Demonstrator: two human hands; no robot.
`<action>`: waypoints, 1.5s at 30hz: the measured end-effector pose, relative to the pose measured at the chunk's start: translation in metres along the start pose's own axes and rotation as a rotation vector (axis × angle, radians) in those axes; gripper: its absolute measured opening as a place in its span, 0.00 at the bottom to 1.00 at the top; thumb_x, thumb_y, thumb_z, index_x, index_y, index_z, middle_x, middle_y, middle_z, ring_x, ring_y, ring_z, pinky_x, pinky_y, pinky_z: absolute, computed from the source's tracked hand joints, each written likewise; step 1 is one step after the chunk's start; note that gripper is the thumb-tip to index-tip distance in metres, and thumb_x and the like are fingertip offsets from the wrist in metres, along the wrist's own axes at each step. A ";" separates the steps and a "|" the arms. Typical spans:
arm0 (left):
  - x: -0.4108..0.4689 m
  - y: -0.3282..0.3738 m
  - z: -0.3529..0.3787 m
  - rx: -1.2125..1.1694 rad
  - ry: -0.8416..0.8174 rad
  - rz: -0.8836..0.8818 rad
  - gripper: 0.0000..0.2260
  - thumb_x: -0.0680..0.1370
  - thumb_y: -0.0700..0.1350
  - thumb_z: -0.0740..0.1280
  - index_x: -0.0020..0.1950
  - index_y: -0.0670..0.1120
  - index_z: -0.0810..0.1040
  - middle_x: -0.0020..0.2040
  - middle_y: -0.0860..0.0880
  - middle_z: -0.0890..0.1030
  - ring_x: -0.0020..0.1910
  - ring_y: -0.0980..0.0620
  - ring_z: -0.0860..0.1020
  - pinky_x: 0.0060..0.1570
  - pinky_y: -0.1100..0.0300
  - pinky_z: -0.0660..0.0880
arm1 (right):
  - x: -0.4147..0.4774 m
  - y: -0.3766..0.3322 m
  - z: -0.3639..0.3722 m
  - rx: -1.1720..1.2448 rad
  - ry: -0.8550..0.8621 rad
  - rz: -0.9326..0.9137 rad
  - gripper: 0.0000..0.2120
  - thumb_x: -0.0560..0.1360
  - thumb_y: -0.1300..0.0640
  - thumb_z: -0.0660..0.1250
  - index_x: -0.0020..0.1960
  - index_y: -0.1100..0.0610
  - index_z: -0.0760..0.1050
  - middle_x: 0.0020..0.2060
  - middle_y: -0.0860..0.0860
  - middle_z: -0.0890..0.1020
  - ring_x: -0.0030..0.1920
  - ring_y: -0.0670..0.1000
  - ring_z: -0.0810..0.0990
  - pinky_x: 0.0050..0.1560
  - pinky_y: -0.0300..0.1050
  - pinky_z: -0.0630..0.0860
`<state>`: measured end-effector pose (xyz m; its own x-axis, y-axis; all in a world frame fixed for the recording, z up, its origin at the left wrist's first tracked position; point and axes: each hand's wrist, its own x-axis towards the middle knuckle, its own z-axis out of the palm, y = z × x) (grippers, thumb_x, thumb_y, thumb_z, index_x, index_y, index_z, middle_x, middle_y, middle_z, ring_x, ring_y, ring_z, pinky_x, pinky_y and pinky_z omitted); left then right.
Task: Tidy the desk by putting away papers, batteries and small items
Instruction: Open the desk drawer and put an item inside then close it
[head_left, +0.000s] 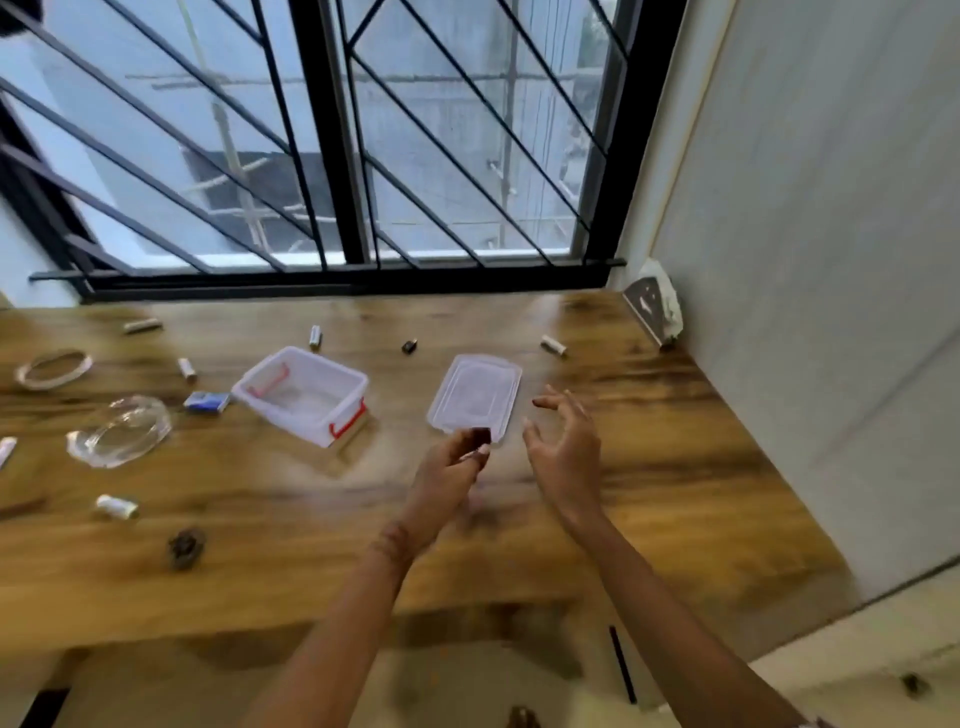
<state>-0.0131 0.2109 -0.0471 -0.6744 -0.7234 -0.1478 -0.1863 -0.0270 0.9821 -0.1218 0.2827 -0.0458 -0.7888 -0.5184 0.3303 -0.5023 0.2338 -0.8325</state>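
Pinching unidentifiable dark item (481, 435), left of the hands (447, 470); lid (475, 392) edge covered

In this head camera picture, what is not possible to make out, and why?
1. Head view: the small dark item pinched by the left hand is blurred, partly hidden.
2. Head view: the white object is cut off by the left edge.
3. Head view: the dark lump on the desk is blurred beyond naming.
4. Head view: the label of the battery is too small to read.
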 end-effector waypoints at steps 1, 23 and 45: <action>-0.019 -0.007 -0.010 -0.023 0.011 -0.029 0.13 0.79 0.39 0.60 0.63 0.43 0.74 0.53 0.49 0.78 0.52 0.52 0.75 0.52 0.60 0.73 | -0.021 -0.007 0.002 0.031 -0.015 0.033 0.10 0.72 0.63 0.67 0.53 0.59 0.76 0.55 0.52 0.79 0.60 0.50 0.74 0.59 0.36 0.66; -0.122 -0.213 -0.090 -1.010 0.343 -0.646 0.27 0.61 0.70 0.64 0.39 0.47 0.65 0.42 0.45 0.67 0.40 0.49 0.69 0.51 0.53 0.70 | -0.205 0.061 0.096 1.129 -0.013 1.308 0.48 0.57 0.28 0.62 0.70 0.54 0.63 0.64 0.55 0.71 0.64 0.55 0.70 0.67 0.50 0.64; -0.146 -0.227 -0.078 -1.291 0.361 -0.509 0.37 0.62 0.60 0.71 0.65 0.43 0.70 0.48 0.43 0.84 0.45 0.46 0.84 0.42 0.53 0.80 | -0.235 0.089 0.082 1.192 -0.032 1.290 0.63 0.31 0.34 0.78 0.62 0.60 0.69 0.49 0.55 0.78 0.53 0.52 0.76 0.70 0.49 0.61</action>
<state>0.1834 0.2688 -0.2394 -0.4815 -0.5718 -0.6642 0.5517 -0.7866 0.2773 0.0476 0.3580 -0.2341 -0.4241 -0.5219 -0.7401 0.9041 -0.1966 -0.3794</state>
